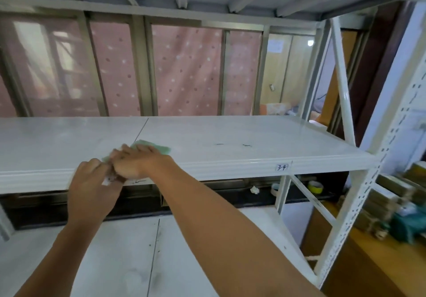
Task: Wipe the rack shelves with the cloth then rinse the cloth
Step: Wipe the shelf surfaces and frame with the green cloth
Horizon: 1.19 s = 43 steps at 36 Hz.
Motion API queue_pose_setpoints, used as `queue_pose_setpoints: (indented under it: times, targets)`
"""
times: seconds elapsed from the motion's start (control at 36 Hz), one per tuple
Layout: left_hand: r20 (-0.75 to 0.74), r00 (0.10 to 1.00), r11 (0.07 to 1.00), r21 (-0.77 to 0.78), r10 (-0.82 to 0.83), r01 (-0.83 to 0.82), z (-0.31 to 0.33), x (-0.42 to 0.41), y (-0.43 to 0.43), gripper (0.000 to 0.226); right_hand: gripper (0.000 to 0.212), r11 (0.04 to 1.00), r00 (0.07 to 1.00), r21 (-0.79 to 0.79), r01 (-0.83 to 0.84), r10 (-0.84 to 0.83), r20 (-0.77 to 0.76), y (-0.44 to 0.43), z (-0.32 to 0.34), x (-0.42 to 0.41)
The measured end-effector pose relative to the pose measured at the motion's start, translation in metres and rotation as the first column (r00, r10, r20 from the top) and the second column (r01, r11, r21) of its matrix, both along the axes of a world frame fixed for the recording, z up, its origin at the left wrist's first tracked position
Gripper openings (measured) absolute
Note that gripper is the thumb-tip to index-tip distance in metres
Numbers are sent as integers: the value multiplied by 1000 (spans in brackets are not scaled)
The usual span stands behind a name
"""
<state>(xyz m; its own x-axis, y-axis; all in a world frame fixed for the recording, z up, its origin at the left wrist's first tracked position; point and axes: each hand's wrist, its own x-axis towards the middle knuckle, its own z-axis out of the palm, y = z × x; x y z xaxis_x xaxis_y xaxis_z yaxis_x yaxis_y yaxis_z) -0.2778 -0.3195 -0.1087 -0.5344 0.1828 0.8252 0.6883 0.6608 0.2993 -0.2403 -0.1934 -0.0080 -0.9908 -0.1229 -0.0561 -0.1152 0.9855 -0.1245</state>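
Note:
A white metal rack fills the view, and its middle shelf [230, 135] runs across at chest height. A green cloth [159, 147] lies on that shelf near the front edge. My right hand [138, 160] lies flat on the cloth's near part and presses it down, so only the far end of the cloth shows. My left hand [92, 188] is at the shelf's front lip just left of the right hand. Its fingers are curled and pinch a small white paper scrap [107, 180].
A label reading "3-4" [281, 167] is stuck on the shelf's front lip. The lower shelf [129, 250] lies below my arms. Tape rolls [315, 186] sit behind the rack's diagonal brace. Bundled stacks [391, 204] stand on a wooden surface at right. Pink dotted curtains hang behind.

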Motion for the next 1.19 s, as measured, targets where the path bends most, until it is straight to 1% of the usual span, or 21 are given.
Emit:
queue_pose_setpoints:
  times: [0.08,0.14,0.19,0.28,0.39,0.61,0.67,0.72,0.78,0.81,0.89,0.94,1.03,1.08,1.14,1.19]
  targets:
    - [-46,999,1000,18,-9,10,-1,4,3,13,55,999,998,-3,54,-54,-36,8,-7,3]
    - [-117,992,997,42,-55,60,0,10,11,5,61,992,993,-43,115,-117,-36,21,-14,1]
    - [-177,975,989,31,-135,143,3,16,25,14,68,983,983,-64,175,-177,-38,39,-18,3]
    - [-240,944,974,-33,-227,226,11,24,49,16,68,967,968,-75,243,-246,-38,68,-23,11]
    - [-223,934,960,-42,-280,278,12,21,71,17,66,956,957,-57,288,-290,-26,99,-20,28]
    - [-229,939,960,52,-257,275,-5,19,81,19,63,927,925,-23,375,-376,-50,141,-25,47]
    - [-227,939,956,84,-257,282,-8,21,83,19,62,939,936,-38,343,-345,-65,136,-26,46]
    - [-219,943,953,115,-252,282,-6,22,84,20,60,970,969,-62,233,-237,-69,119,-22,43]
    - [-221,947,959,109,-234,263,-5,18,84,21,58,994,994,-57,98,-101,-48,96,-19,31]
    - [-233,946,961,106,-226,255,-6,16,83,22,57,996,998,-67,59,-61,-31,86,-17,23]
    - [-273,938,958,130,-213,256,-3,16,80,25,56,992,1000,-124,9,-10,-8,72,-8,-4]
    - [-275,941,961,139,-196,241,-3,17,81,24,55,986,1000,-167,-7,10,20,69,-3,-14]
    - [-293,938,963,138,-184,232,-5,14,82,21,64,973,998,-226,40,-29,54,65,0,-25]
    - [-286,942,963,147,-176,224,-6,12,83,21,66,978,996,-203,55,-41,75,63,0,-33]
    - [-275,946,965,144,-173,218,-7,13,83,21,64,988,995,-144,53,-40,96,61,-2,-42]
    - [-288,943,971,118,-167,208,-7,14,83,23,74,989,993,-100,106,-101,54,61,-10,-47]
